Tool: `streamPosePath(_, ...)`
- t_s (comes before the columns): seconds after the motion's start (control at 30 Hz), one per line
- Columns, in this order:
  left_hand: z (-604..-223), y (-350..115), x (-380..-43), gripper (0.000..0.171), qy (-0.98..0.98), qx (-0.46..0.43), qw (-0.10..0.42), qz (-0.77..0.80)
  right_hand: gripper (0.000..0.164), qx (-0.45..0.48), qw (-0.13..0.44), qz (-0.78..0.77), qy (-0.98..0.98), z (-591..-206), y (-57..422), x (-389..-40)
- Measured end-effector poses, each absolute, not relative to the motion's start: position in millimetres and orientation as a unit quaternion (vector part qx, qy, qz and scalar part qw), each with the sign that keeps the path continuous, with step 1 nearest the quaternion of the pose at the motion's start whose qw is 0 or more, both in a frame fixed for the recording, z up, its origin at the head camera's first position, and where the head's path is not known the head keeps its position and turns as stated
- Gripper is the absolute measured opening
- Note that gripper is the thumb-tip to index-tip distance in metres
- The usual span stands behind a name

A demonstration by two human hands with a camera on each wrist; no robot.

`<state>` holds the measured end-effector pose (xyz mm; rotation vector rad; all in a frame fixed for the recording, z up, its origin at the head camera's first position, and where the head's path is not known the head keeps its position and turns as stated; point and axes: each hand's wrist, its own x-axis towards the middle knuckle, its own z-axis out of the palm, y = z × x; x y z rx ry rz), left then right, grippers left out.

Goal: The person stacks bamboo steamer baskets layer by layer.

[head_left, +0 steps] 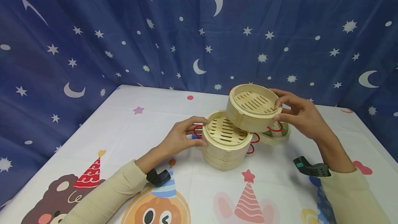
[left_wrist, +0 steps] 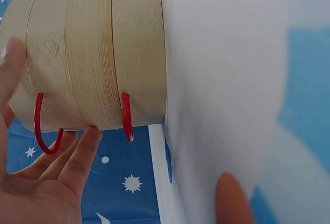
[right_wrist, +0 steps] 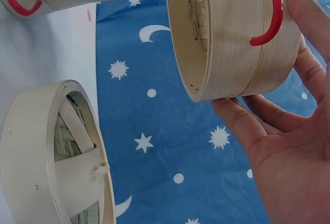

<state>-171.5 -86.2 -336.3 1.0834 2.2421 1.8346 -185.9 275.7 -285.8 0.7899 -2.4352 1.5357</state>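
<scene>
A stack of round bamboo steamer baskets (head_left: 225,148) with red loop handles stands on the table, its slatted top tier uppermost. My left hand (head_left: 183,134) grips the stack's left side, thumb in front and fingers behind; in the left wrist view the hand (left_wrist: 46,193) is around the handle side. Over the stack's right side, my right hand (head_left: 298,113) holds another bamboo steamer basket (head_left: 253,120), tilted, by its rim and wall. In the right wrist view, this raised basket (right_wrist: 237,38) shows its open underside. Whether it touches the stack is unclear.
A bamboo steamer lid (head_left: 276,138) with a woven top lies behind the raised basket, partly hidden; the right wrist view shows the lid (right_wrist: 26,146) closer. A white tablecloth (head_left: 155,113) with cartoon prints covers the table. A blue starry curtain (head_left: 174,20) hangs behind it.
</scene>
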Motion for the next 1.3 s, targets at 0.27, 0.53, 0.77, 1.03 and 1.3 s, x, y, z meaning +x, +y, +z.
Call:
streamPosePath(0.27, -335.8, -86.4, -171.0, 0.056, 0.721, 0.356, 0.018, 0.594, 0.023, 0.268, 0.065, 0.515, -0.812, -285.5, 268.0, -185.3)
streamPosePath(0.53, -334.3, -85.6, -169.2, 0.057, 0.728, 0.359, 0.005, 0.584, 0.024, 0.274, 0.055, 0.520, -0.807, -286.5, 261.1, -184.7)
streamPosePath(0.77, -331.8, -85.3, -168.5, 0.062, 0.733, 0.359, -0.002, 0.578, 0.023, 0.283, 0.043, 0.527, -0.801, -287.2, 255.7, -183.8)
streamPosePath(1.03, -330.2, -85.0, -167.7, 0.067, 0.737, 0.354, -0.001, 0.576, 0.023, 0.313, 0.017, 0.558, -0.769, -291.7, 252.9, -184.7)
streamPosePath(1.3, -327.3, -83.3, -165.4, 0.073, 0.743, 0.347, -0.008, 0.572, 0.025, 0.345, -0.001, 0.590, -0.730, -295.4, 249.4, -185.9)
